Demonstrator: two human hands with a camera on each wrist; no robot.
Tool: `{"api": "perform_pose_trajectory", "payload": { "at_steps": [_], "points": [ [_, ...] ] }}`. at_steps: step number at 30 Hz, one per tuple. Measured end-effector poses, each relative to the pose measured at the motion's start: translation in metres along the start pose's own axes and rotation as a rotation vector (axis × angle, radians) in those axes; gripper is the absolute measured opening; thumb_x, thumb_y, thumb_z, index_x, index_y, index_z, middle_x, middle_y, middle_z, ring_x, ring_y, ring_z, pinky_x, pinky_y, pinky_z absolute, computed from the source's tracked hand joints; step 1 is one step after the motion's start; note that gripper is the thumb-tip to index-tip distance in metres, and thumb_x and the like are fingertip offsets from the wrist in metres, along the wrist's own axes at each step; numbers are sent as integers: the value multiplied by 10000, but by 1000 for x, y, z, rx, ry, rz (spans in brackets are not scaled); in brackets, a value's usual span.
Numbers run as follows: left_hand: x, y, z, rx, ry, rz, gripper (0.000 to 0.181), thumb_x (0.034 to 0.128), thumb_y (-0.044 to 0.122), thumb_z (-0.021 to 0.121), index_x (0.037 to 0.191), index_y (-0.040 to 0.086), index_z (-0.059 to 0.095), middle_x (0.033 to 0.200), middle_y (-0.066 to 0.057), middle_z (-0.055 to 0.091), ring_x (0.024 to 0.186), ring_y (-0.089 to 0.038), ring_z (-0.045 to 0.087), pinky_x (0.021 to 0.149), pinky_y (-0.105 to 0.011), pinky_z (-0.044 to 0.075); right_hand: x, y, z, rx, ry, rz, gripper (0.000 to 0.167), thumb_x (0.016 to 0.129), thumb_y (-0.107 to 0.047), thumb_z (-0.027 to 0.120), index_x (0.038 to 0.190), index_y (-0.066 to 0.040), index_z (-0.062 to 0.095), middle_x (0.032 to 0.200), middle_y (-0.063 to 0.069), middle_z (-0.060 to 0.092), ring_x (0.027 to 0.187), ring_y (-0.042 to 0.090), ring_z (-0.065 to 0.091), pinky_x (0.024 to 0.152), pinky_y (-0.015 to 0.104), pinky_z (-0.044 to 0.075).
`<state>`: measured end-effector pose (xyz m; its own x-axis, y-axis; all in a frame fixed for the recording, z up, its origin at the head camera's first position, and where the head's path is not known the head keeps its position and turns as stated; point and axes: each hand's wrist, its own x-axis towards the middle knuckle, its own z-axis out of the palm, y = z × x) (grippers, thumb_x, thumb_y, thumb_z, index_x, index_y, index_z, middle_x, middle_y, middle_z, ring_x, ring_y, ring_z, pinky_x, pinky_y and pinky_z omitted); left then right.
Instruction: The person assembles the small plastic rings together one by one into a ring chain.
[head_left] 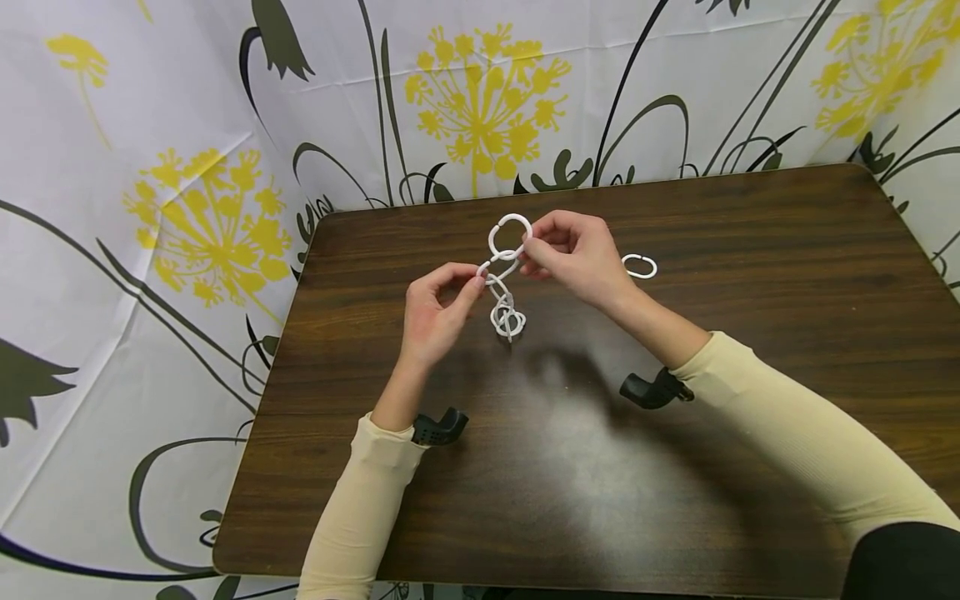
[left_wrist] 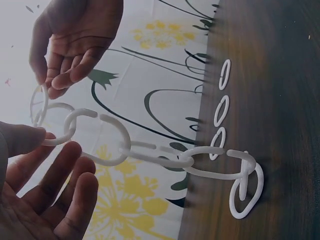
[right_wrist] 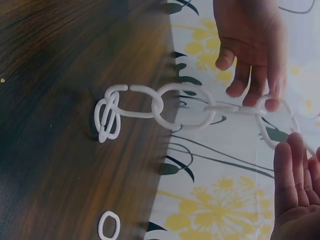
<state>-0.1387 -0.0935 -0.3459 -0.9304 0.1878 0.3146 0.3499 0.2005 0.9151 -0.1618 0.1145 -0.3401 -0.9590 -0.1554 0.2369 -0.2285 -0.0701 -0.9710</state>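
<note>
A chain of white plastic links [left_wrist: 126, 137] hangs between both hands and the table. My left hand [head_left: 437, 315] pinches an upper link between thumb and forefinger, its other fingers loosely spread in the left wrist view. To the right, my right hand [head_left: 581, 254] pinches the topmost link [head_left: 513, 216] between thumb and fingertips. This link has a small gap in its side and meets the link below it. Farther down, the chain's lower links [right_wrist: 106, 120] bunch together at the tabletop. Fingers partly hide where the upper links join.
Three loose white links, one of them [left_wrist: 225, 75] farthest off, lie in a row on the brown wooden table [head_left: 360, 500]. In the head view just one loose link [head_left: 654, 268] shows, beyond the right wrist. A flower-patterned cloth [head_left: 337, 108] hangs behind the table.
</note>
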Motion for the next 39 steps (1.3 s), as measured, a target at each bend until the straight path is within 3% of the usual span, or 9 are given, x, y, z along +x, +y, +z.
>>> {"api": "perform_pose_trajectory", "payload": {
  "at_steps": [4, 8, 15, 22, 26, 33, 35, 39],
  "points": [
    [0, 0, 0, 3, -38, -17, 156, 915, -10, 654, 1018, -125, 678, 952, -231, 691, 772, -198, 631, 572, -354, 567, 0, 0, 2, 25, -7, -11, 94, 906, -20, 634, 928, 71, 639, 845, 217, 704, 689, 219, 704, 638, 400, 590],
    [1, 1, 0, 3, -57, 1, 157, 917, 8, 659, 1023, -105, 686, 940, -225, 688, 749, -166, 624, 582, -431, 568, 0, 0, 3, 41, -17, -12, 100, 912, -19, 641, 943, 76, 637, 840, 204, 709, 700, 224, 708, 653, 423, 589],
    [5, 8, 0, -36, -22, 8, 211, 933, 5, 628, 1104, -113, 664, 923, -263, 672, 744, -94, 638, 543, -287, 541, 0, 2, 3, 60, -24, 14, 117, 917, -30, 646, 960, 79, 637, 836, 194, 710, 698, 223, 707, 656, 416, 589],
    [10, 14, 3, -38, 29, 31, 204, 938, 3, 618, 1094, -119, 663, 947, -221, 684, 755, -220, 668, 523, -237, 524, -1, 3, 4, 34, -41, 47, 105, 915, -63, 657, 959, 31, 640, 855, 184, 721, 691, 225, 709, 610, 347, 585],
    [12, 15, 5, -54, 52, 43, 166, 934, -2, 625, 1040, -120, 672, 954, -201, 697, 721, -132, 647, 516, -226, 514, -1, 2, 2, 10, -69, 60, 121, 922, -80, 655, 974, 28, 638, 882, 169, 728, 721, 227, 715, 616, 359, 585],
    [13, 15, 7, -88, 65, 58, 138, 919, -29, 632, 1004, -131, 671, 928, -151, 708, 701, -76, 628, 513, -220, 506, 3, 3, -11, -123, -147, 85, 147, 925, -106, 669, 1015, 11, 669, 955, 125, 729, 831, 299, 711, 648, 386, 590],
    [14, 10, 7, -91, 67, 67, 135, 920, -19, 638, 1002, -118, 676, 922, -130, 711, 702, -82, 635, 506, -233, 512, 5, 5, -19, -186, -157, 81, 152, 927, -116, 669, 1026, -2, 688, 953, 97, 730, 821, 280, 705, 649, 404, 589],
    [14, 11, 7, -100, 67, 72, 127, 917, -29, 634, 993, -123, 673, 911, -134, 710, 698, -79, 643, 501, -227, 506, 10, 13, -37, -330, -130, 90, 153, 929, -132, 667, 1018, -17, 715, 915, 75, 724, 725, 187, 676, 607, 318, 572]
  ]
}}
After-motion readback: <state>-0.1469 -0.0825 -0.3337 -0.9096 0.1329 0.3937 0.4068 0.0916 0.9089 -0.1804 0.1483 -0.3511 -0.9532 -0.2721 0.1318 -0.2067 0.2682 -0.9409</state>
